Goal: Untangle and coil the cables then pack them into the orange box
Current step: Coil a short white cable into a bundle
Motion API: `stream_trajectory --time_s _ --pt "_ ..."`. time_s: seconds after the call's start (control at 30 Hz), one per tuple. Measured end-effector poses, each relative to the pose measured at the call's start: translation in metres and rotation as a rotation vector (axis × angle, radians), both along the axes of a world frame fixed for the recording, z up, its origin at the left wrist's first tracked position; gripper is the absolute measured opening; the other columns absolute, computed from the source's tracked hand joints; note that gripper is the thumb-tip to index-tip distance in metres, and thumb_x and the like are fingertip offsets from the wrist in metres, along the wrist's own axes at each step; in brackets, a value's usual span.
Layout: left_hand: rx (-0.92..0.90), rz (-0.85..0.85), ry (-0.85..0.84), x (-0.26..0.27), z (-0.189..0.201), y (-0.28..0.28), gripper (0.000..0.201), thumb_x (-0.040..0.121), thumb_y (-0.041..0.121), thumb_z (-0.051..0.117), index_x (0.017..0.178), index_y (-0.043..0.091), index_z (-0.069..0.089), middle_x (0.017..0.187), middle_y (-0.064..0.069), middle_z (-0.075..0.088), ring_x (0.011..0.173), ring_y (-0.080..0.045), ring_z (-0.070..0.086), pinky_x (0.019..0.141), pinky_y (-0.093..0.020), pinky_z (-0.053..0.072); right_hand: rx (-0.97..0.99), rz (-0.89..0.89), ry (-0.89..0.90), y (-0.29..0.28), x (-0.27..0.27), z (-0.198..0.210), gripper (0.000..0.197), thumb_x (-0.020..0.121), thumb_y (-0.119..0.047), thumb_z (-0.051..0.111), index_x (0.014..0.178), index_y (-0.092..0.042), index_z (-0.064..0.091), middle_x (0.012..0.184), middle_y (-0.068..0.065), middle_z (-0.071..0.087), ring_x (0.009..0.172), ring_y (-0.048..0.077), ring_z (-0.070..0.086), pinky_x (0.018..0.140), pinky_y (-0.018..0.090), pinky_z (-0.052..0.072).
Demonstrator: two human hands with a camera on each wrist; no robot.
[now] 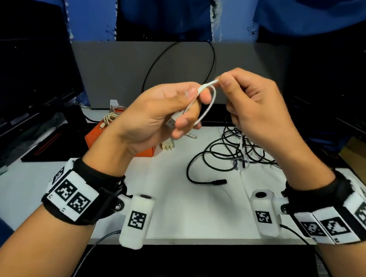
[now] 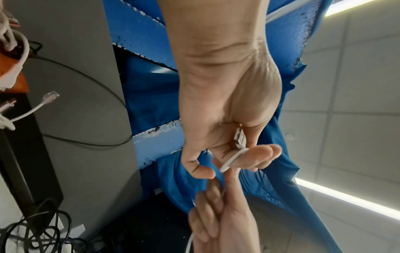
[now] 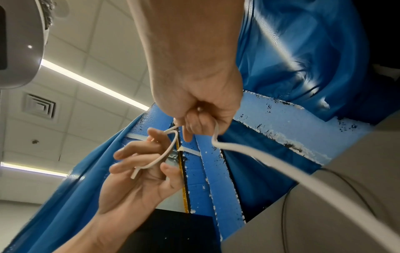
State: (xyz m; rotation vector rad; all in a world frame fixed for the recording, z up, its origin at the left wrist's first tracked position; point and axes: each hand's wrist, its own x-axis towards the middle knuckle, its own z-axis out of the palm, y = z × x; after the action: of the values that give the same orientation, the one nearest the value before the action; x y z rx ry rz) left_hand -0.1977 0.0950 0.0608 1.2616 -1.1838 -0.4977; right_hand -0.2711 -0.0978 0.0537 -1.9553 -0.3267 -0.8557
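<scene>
Both hands are raised above the white table [image 1: 174, 201], working a thin white USB cable [image 1: 210, 101]. My left hand [image 1: 169, 108] pinches the cable near its silver USB plug [image 1: 172, 122], with a small loop lying round the fingers [image 2: 257, 157]. My right hand [image 1: 239, 94] pinches the cable's run [image 3: 249, 150] between thumb and forefinger, and the rest trails down past the wrist. The orange box [image 1: 95, 138] sits behind my left hand, with pale coiled cables [image 1: 113, 113] on top. A tangle of black cables [image 1: 236, 147] lies at centre right.
A grey laptop lid [image 1: 122, 71] stands at the back with a black wire loop [image 1: 160, 58] over it. A dark monitor [image 1: 28, 71] is at the left. A cream plug [image 1: 168, 147] lies beside the box. A black connector end [image 1: 218, 181] lies on the table.
</scene>
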Motion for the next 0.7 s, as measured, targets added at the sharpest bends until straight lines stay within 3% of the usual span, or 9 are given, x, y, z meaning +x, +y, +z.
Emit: stream_trajectory --time_s 0.07,0.13,0.23,0.33,0.43,0.53,0.6,0.67,0.7 --pt "-0.102 -0.023 0.071 0.003 0.002 0.001 0.037 0.106 0.021 0.035 0.13 0.002 0.057 0.063 0.01 0.056 0.056 -0.006 0.057 0.094 -0.039 0.047 -0.106 -0.055 0.133 -0.006 0.003 -0.002 0.025 0.109 -0.038 0.045 0.106 -0.032 0.07 0.059 -0.009 0.036 0.045 0.008 0.036 0.044 0.024 0.038" --pt "-0.204 0.003 0.158 0.009 0.002 0.002 0.039 0.108 0.016 0.032 0.137 -0.003 0.05 0.073 0.009 0.063 0.073 -0.008 0.067 0.105 -0.045 0.045 -0.229 -0.093 0.318 -0.011 0.003 -0.004 0.026 0.11 -0.039 0.042 0.119 -0.037 0.067 0.061 -0.004 0.04 0.041 0.01 0.041 0.041 0.029 0.044" --pt "-0.251 0.165 0.177 0.012 -0.006 -0.006 0.031 0.109 0.011 0.034 0.124 -0.002 0.058 0.095 0.002 0.073 0.091 -0.016 0.073 0.098 -0.038 0.053 -0.419 -0.063 0.48 -0.003 0.0 -0.006 0.028 0.109 -0.04 0.041 0.116 -0.029 0.066 0.061 -0.004 0.047 0.047 0.01 0.045 0.052 0.032 0.044" --pt "-0.171 0.363 -0.001 0.008 -0.015 -0.017 0.032 0.111 0.013 0.036 0.138 0.003 0.05 0.104 -0.001 0.077 0.101 -0.02 0.074 0.091 -0.031 0.055 -0.649 0.0 0.497 0.015 -0.006 -0.007 0.032 0.109 -0.038 0.04 0.098 -0.014 0.057 0.072 0.001 0.058 0.068 0.014 0.057 0.068 0.038 0.046" --pt "0.01 0.485 -0.307 0.008 -0.019 -0.02 0.038 0.111 0.015 0.04 0.148 0.01 0.045 0.107 -0.002 0.077 0.088 -0.019 0.074 0.078 -0.026 0.056 -0.728 0.101 0.519 0.019 -0.013 -0.005 0.035 0.108 -0.037 0.045 0.091 -0.01 0.058 0.066 0.0 0.052 0.061 0.008 0.052 0.056 0.025 0.041" --pt "0.206 0.474 -0.543 0.008 -0.016 -0.015 0.031 0.108 0.02 0.043 0.131 0.011 0.063 0.093 0.001 0.076 0.066 -0.026 0.067 0.066 -0.039 0.056 -0.572 0.073 0.395 0.009 -0.021 0.006 0.023 0.104 -0.029 0.058 0.086 -0.019 0.069 0.056 -0.013 0.053 0.056 -0.001 0.053 0.055 0.014 0.035" --pt "0.259 0.358 -0.523 0.005 -0.012 -0.011 0.028 0.108 0.017 0.042 0.113 0.003 0.066 0.082 0.0 0.073 0.053 -0.021 0.052 0.067 -0.045 0.048 -0.39 0.031 0.287 0.002 -0.022 0.011 0.018 0.099 -0.03 0.067 0.084 -0.02 0.064 0.055 -0.017 0.054 0.05 0.004 0.046 0.053 0.015 0.031" --pt "0.242 0.262 -0.376 0.004 -0.008 -0.007 0.029 0.109 0.014 0.041 0.111 -0.005 0.063 0.07 -0.005 0.066 0.049 -0.021 0.039 0.064 -0.051 0.041 -0.263 0.013 0.206 -0.001 -0.021 0.011 0.02 0.097 -0.033 0.071 0.092 -0.017 0.06 0.054 -0.011 0.049 0.049 0.007 0.037 0.052 0.023 0.03" --pt "0.224 0.232 -0.319 0.004 -0.005 -0.005 0.03 0.109 0.014 0.04 0.111 -0.006 0.061 0.065 -0.006 0.059 0.049 -0.019 0.035 0.06 -0.048 0.04 -0.247 0.002 0.18 -0.001 -0.02 0.01 0.021 0.097 -0.035 0.07 0.097 -0.017 0.059 0.055 -0.009 0.046 0.05 0.008 0.035 0.052 0.027 0.03"
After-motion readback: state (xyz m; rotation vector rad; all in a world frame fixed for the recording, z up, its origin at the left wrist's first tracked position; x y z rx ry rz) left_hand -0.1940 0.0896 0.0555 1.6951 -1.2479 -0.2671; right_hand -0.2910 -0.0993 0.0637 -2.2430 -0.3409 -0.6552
